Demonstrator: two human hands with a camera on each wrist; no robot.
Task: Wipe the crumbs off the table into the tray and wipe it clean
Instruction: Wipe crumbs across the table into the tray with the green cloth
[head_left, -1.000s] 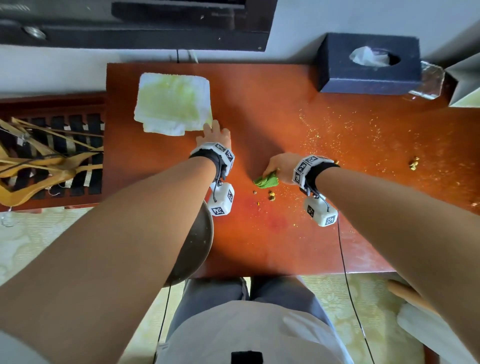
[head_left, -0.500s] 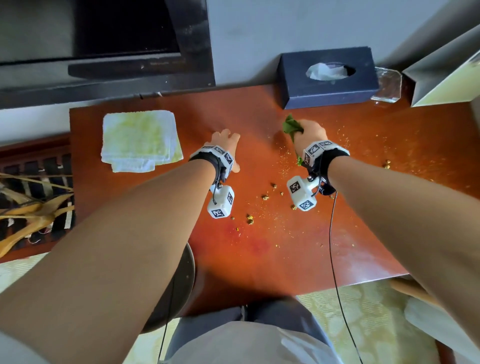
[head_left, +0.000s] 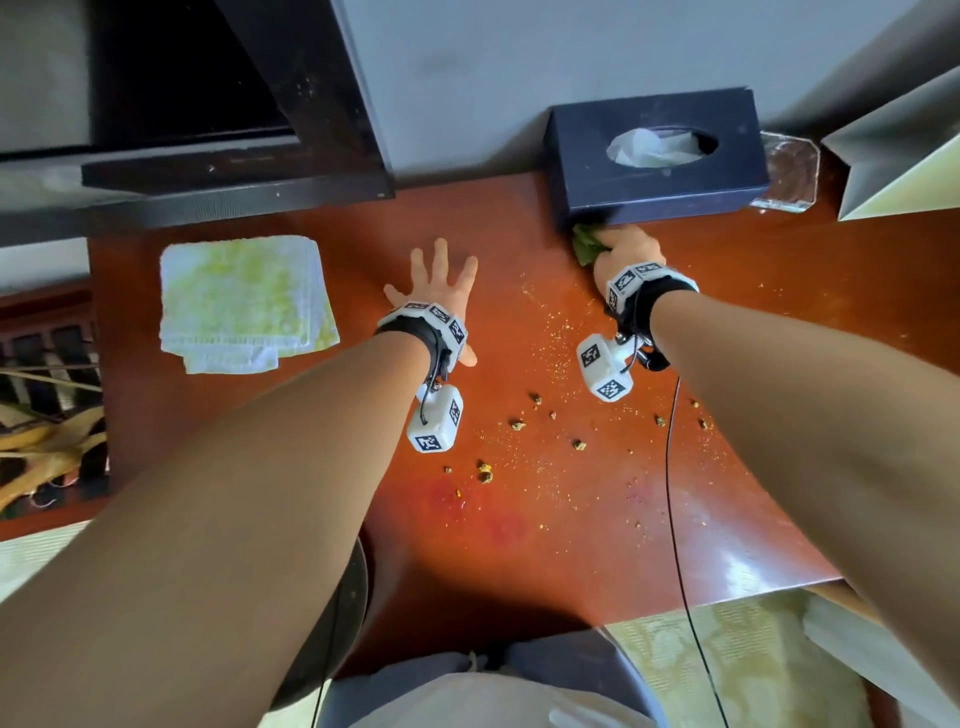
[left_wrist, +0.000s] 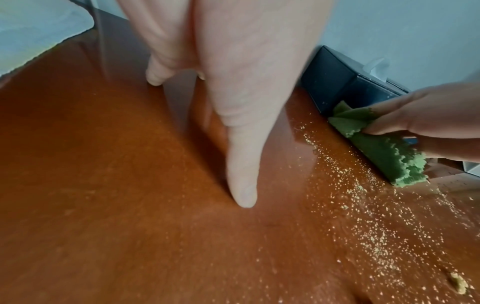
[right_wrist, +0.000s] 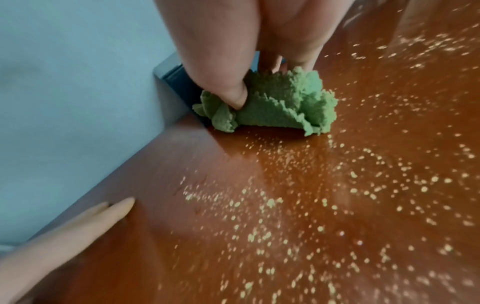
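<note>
My right hand (head_left: 626, 252) grips a crumpled green cloth (head_left: 586, 244) (right_wrist: 275, 105) (left_wrist: 376, 144) and presses it on the red-brown table (head_left: 571, 545) right against the dark tissue box (head_left: 654, 156). My left hand (head_left: 439, 283) lies flat on the table with fingers spread, left of the cloth. Fine yellow crumbs (right_wrist: 298, 205) (left_wrist: 363, 205) trail from the cloth toward me. Several larger crumb lumps (head_left: 517, 425) sit nearer the front. A dark round tray (head_left: 332, 623) shows partly under my left forearm at the table's front edge.
A folded white towel stained yellow (head_left: 244, 299) lies at the table's back left. A clear glass object (head_left: 789, 171) stands right of the tissue box, with a pale box (head_left: 898, 156) beyond it. A black cable (head_left: 675, 493) crosses the table's right part.
My right hand has carried the green cloth away from me, from the table's middle up to the tissue box. The left hand stayed flat on the table; the head view tilted.
</note>
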